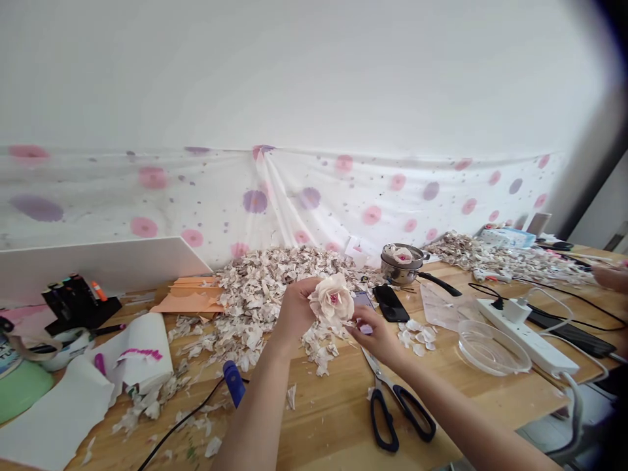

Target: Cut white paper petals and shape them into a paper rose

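Observation:
A cream artificial flower [332, 299] with a pink centre is held up above the middle of the table, its face turned toward me. My left hand [300, 302] grips it from the left and behind, so those fingertips are hidden. On the other side, my right hand [371, 329] has its fingers pinched at the flower's lower right edge. Scissors [380, 379] with dark handles lie partly spread beneath my right forearm. Loose pale petals [419, 337] are scattered to the right of that hand. A blue tool handle [234, 384] shows beside my left forearm.
A large heap of petals [260, 288] fills the back. To the right are a phone [391, 303], a pot [401, 268] holding a flower, a clear dish [490, 350] and a power strip [530, 340]. Left stand a paper roll [147, 353] and markers [73, 301]. Another person's hand [611, 277] appears far right.

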A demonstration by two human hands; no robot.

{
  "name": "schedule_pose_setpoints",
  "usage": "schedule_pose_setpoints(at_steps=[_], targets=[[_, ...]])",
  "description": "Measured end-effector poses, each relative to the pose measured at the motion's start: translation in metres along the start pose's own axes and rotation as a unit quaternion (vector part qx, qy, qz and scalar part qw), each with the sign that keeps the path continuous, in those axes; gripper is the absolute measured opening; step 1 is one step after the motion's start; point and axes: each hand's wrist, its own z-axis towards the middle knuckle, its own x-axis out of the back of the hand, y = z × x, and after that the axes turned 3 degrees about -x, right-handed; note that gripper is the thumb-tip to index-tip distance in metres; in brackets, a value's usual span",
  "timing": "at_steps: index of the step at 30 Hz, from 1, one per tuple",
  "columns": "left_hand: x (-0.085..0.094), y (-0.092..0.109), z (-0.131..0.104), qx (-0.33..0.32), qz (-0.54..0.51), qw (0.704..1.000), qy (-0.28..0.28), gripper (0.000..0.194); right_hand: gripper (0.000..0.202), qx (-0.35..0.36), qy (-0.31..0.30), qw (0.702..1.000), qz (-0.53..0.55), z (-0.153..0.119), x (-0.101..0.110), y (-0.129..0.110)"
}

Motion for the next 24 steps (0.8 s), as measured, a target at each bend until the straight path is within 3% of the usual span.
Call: schedule_pose_setpoints(at_steps=[5,8,11,14,17,21,24], targets=[[-0.005,0.002,0.000,-0.013,-0.010,0.999,-0.040,0.017,0.017,0.010,0.027,0.999,0.031,0.018,0.045,-0.032],[-0.007,0.003,-0.001,-0.015,-0.019,0.997,-0.075,0.022,0.022,-0.005,-0.024,0.999,0.048,0.024,0.065,-0.046],[-0.007,0.005,-0.002,-0.021,-0.022,0.996,-0.089,0.025,0.028,-0.027,-0.083,0.994,0.066,0.026,0.071,-0.050],[-0.007,0.007,-0.002,-0.031,-0.018,0.996,-0.080,0.021,0.027,-0.037,-0.095,0.992,0.072,0.025,0.064,-0.047],[-0.009,0.010,-0.001,-0.042,-0.013,0.996,-0.073,0.014,0.026,-0.030,-0.070,0.995,0.068,0.022,0.047,-0.045],[-0.019,0.010,-0.001,-0.036,0.000,0.997,-0.069,0.009,0.011,-0.007,0.035,0.998,0.058,0.020,0.020,-0.045],[-0.025,0.010,-0.002,-0.026,0.007,0.998,-0.058,0.008,0.019,0.007,0.108,0.993,0.054,0.020,0.008,-0.044]])
